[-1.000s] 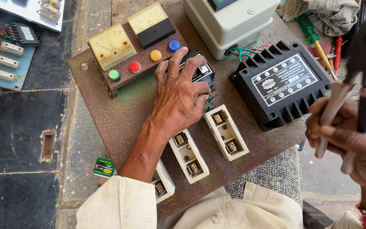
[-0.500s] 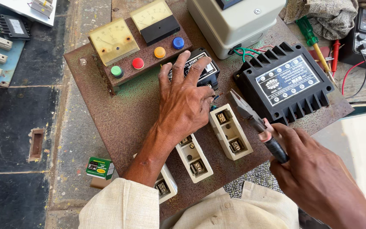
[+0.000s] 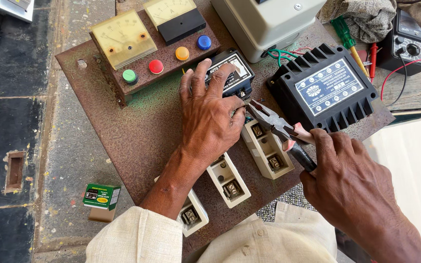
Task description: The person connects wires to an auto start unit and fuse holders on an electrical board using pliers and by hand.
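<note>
My left hand lies palm down on a small black switch unit fixed to a rusty metal panel, fingers spread over its top. My right hand grips a pair of pliers by the handles. The plier jaws point at the lower right corner of the black unit, just beside my left thumb. Three cream fuse holders sit in a row on the panel below my left hand; my wrist crosses the middle one.
The panel carries two cream meters, coloured push buttons, a grey box and a black finned transformer. A multimeter with red leads and a green screwdriver lie at right. A small green box rests on the floor.
My right hand has brought the pliers from the far right down to the black unit, jaws now beside my left thumb. My left hand has stayed on the unit.
</note>
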